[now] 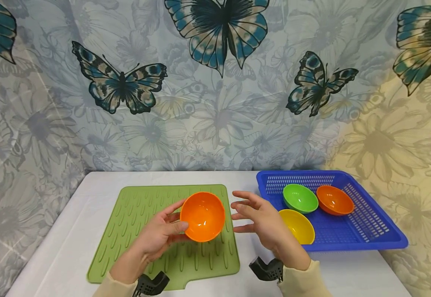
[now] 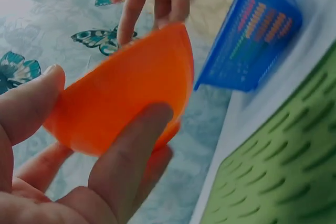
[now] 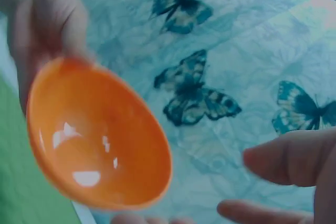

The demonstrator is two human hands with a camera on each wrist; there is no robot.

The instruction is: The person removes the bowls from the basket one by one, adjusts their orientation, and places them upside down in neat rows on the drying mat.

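An orange bowl (image 1: 202, 216) is held above the green mat by my left hand (image 1: 160, 235), its thumb at the near rim and its fingers behind and beneath. In the left wrist view the fingers curl round the outside of the bowl (image 2: 121, 93). Just right of the bowl, my right hand (image 1: 261, 220) hovers apart from it, fingers spread and holding nothing. The right wrist view shows the hollow of the bowl (image 3: 100, 140), tilted, with a gap between it and the right thumb (image 3: 289, 158).
A green ribbed mat (image 1: 126, 231) lies on the white table (image 1: 63, 231). To the right stands a blue basket (image 1: 364, 235) with a green bowl (image 1: 300, 199), another orange bowl (image 1: 335, 200) and a yellow bowl (image 1: 298, 227). A butterfly-patterned cloth (image 1: 219, 123) hangs behind.
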